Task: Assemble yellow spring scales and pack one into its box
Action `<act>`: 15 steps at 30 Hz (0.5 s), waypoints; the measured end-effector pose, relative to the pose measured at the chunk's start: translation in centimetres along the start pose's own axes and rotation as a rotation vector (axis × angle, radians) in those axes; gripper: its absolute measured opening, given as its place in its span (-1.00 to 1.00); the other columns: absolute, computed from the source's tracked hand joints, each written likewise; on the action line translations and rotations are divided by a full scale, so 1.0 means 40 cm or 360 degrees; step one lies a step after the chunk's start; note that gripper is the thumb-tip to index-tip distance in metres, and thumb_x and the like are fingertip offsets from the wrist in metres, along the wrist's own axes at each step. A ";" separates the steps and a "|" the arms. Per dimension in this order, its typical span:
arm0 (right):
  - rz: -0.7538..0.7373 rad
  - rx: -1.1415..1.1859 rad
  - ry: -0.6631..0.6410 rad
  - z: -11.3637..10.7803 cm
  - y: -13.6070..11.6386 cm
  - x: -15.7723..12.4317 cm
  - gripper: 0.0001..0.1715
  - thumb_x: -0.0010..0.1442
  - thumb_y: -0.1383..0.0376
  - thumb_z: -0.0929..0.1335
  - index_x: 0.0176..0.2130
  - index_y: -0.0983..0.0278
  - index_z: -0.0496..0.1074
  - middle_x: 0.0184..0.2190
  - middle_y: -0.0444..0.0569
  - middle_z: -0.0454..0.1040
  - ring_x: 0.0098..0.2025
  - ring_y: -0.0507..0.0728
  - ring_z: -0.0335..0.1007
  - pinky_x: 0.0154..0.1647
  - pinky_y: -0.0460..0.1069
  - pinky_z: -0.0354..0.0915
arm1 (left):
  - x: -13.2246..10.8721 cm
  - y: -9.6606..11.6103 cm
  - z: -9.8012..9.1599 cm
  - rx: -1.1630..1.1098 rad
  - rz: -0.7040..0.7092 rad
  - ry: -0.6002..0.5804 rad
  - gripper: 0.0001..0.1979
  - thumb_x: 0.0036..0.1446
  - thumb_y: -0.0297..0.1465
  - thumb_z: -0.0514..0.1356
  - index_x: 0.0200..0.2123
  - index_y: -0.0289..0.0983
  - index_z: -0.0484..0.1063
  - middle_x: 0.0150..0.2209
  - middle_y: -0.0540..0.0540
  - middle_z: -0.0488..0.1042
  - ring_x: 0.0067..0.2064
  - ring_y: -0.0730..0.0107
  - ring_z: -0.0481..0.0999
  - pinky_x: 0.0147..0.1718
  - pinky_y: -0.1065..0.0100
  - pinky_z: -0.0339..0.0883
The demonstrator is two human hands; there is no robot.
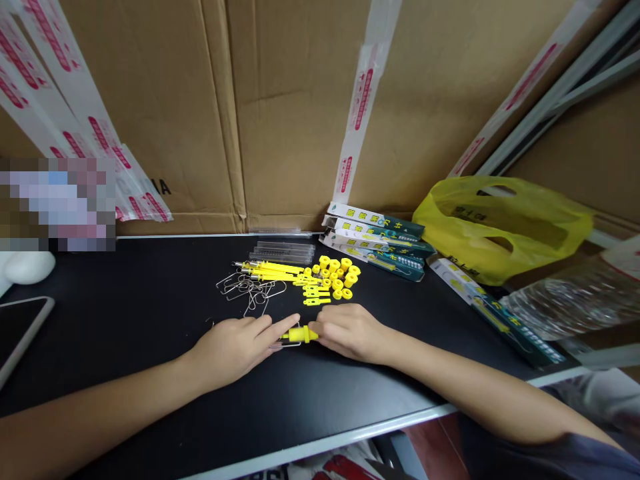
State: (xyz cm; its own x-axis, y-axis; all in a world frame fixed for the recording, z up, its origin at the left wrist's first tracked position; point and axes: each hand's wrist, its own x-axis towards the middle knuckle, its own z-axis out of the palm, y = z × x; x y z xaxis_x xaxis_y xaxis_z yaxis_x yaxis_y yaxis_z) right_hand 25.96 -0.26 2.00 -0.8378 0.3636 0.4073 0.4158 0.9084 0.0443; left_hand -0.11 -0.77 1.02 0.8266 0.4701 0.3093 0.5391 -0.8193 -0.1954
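My left hand and my right hand meet low over the black table, closed on a small yellow plastic fitting. A bent metal wire hook shows at its left end, by my left fingertips. My right fingers pinch the fitting's right end and hide part of it. My left index finger stretches along its upper side; the left thumb is hidden. Beyond the hands lie several loose wire hooks, yellow rods with metal tips, yellow caps and rings, and flat yellow tabs.
Clear plastic tubes lie at the back. Printed spring-scale boxes are stacked behind the caps, with another box at right. A yellow plastic bag and clear bottle stand at right. A phone-like device is at left.
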 end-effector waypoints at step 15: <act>0.0217 0.0306 -0.0117 0.003 0.005 0.006 -0.61 0.36 0.14 0.12 -0.30 0.31 0.33 -0.47 -0.04 0.38 -0.43 0.04 0.27 -0.41 -0.08 0.12 | -0.001 -0.002 -0.002 -0.0004 0.0019 -0.0008 -0.55 0.32 -0.31 -0.02 0.24 -0.21 0.04 -0.35 0.03 0.41 -0.43 0.43 0.46 -0.50 0.41 0.26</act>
State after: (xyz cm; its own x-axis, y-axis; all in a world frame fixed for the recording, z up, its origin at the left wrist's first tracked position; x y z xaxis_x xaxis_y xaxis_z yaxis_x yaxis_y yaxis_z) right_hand 25.80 0.04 2.02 -0.8049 0.4932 0.3301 0.4578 0.8699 -0.1836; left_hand -0.20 -0.72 1.09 0.8337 0.4622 0.3021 0.5289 -0.8256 -0.1966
